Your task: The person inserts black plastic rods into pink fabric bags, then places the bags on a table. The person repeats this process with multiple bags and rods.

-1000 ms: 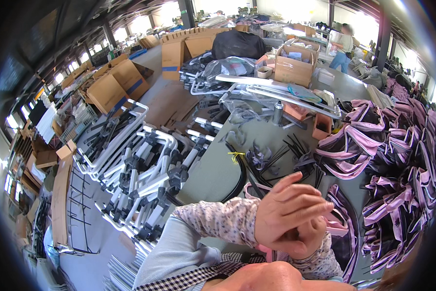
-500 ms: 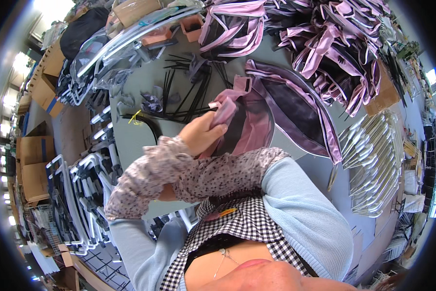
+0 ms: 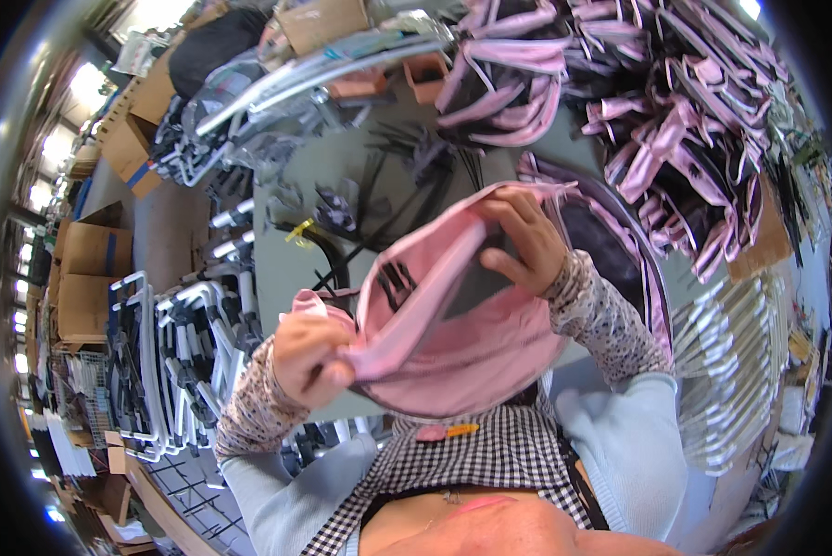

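Observation:
A pink fabric piece with dark mesh panels [image 3: 490, 347] is stretched between my hands above the table, its curved lower edge close to my checked apron. My left hand [image 3: 312, 360] is closed on its left end, where pink cloth bunches up. At the upper right edge, my right hand [image 3: 529, 243] grips the pink rim with fingers over it and thumb below. Behind my right forearm lies another dark mesh piece with pink edging [image 3: 611, 246], partly hidden.
Thin black strips [image 3: 379, 204] and a yellow tie [image 3: 299, 232] lie on the grey-green table [image 3: 282, 269]. Pink and black covers [image 3: 685, 157] are heaped at the far right. White metal frames [image 3: 726, 371] stand right, tubular frames [image 3: 189, 352] left. Cardboard boxes [image 3: 96, 287] stand further left.
My crossed arms have come apart. The pink mesh piece has been lifted and spread between both hands; my left hand moved nearer and left, and my right hand now shows on its rim.

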`<action>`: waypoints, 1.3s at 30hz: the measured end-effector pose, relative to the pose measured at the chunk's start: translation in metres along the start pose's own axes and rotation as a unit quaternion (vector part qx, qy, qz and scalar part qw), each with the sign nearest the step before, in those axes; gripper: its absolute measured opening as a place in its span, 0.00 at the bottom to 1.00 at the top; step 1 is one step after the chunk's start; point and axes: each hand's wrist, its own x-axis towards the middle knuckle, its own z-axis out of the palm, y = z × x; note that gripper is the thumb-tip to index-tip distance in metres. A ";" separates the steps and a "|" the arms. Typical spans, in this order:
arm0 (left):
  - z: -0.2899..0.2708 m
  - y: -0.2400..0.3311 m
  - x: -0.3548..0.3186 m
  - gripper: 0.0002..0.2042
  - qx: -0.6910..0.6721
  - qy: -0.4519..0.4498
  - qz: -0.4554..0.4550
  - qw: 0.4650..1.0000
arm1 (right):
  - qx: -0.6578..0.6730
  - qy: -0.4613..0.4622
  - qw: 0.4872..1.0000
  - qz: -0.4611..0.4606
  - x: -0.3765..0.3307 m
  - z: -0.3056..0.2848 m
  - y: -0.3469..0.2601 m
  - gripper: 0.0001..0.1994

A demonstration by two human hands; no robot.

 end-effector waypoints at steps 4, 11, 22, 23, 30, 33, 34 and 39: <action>-0.013 0.012 0.004 0.17 -0.025 -0.063 0.122 0.990 | 0.062 -0.061 0.991 -0.102 0.002 0.002 0.044 0.29; -0.006 -0.003 0.009 0.14 0.004 -0.206 0.047 0.977 | 0.118 -0.121 0.971 -0.170 0.025 0.013 -0.030 0.28; 0.003 -0.075 -0.061 0.13 -0.002 -0.170 -0.159 0.972 | 0.111 -0.073 0.977 -0.164 0.033 -0.005 -0.059 0.26; 0.012 -0.081 -0.063 0.12 0.012 -0.176 -0.171 0.969 | 0.085 -0.074 0.980 -0.165 0.031 0.002 -0.070 0.26; 0.026 -0.060 -0.071 0.13 0.049 -0.114 -0.220 0.968 | 0.030 -0.098 0.988 -0.114 0.013 -0.009 -0.036 0.25; 0.021 -0.033 -0.063 0.14 0.042 -0.071 -0.178 0.981 | 0.010 -0.086 0.996 -0.025 -0.013 -0.048 0.008 0.30; 0.023 -0.025 -0.054 0.13 0.027 -0.094 -0.156 0.983 | 0.031 -0.088 0.996 -0.003 -0.027 -0.049 0.019 0.29; 0.052 0.013 -0.032 0.11 -0.040 -0.136 -0.086 0.986 | 0.211 -0.023 0.970 0.121 -0.060 -0.036 0.042 0.38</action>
